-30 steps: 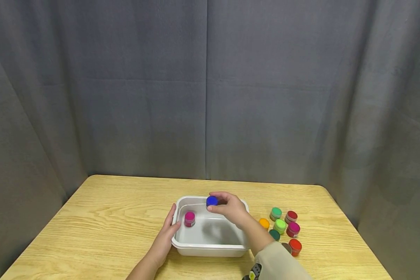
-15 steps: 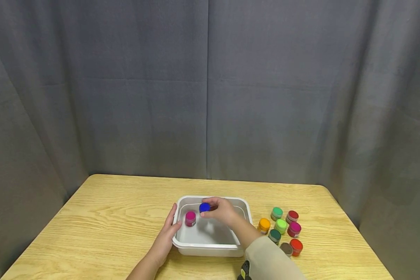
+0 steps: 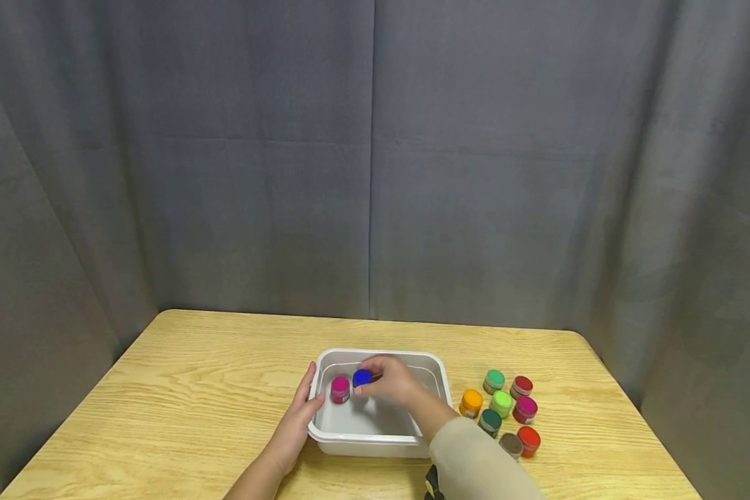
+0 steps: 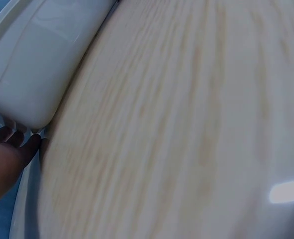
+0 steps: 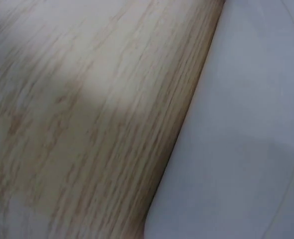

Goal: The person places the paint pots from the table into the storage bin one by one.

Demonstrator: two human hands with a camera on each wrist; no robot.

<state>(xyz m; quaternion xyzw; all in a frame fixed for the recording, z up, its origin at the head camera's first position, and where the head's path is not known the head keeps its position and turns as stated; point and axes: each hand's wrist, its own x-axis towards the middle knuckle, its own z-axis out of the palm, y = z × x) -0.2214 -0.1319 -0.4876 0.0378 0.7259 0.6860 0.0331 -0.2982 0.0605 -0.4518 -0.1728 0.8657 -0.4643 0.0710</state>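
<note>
A small paint jar with a blue lid (image 3: 362, 378) is in my right hand (image 3: 392, 382), pinched between thumb and fingers inside the white plastic tub (image 3: 375, 439). Whether its base touches the tub floor cannot be seen. Just left of it stands a magenta paint jar (image 3: 340, 389), upright in the tub. My left hand (image 3: 292, 429) holds the tub's left side, thumb over the rim and fingers along the outside. In the left wrist view, fingertips of that hand (image 4: 7, 157) meet the tub wall (image 4: 37, 59). The right wrist view shows only the tub's outer wall (image 5: 226, 149) and wood.
Right of the tub, several more jars stand grouped on the wooden table (image 3: 212, 389), among them an orange jar (image 3: 471, 403), a dark green jar (image 3: 490, 422), a brown jar (image 3: 510, 445) and a red jar (image 3: 528, 441). Grey curtains (image 3: 375, 173) enclose the table.
My right hand has moved left and down into the tub with the blue-lidded paint jar, bringing it beside the magenta one. The left hand has stayed on the tub.
</note>
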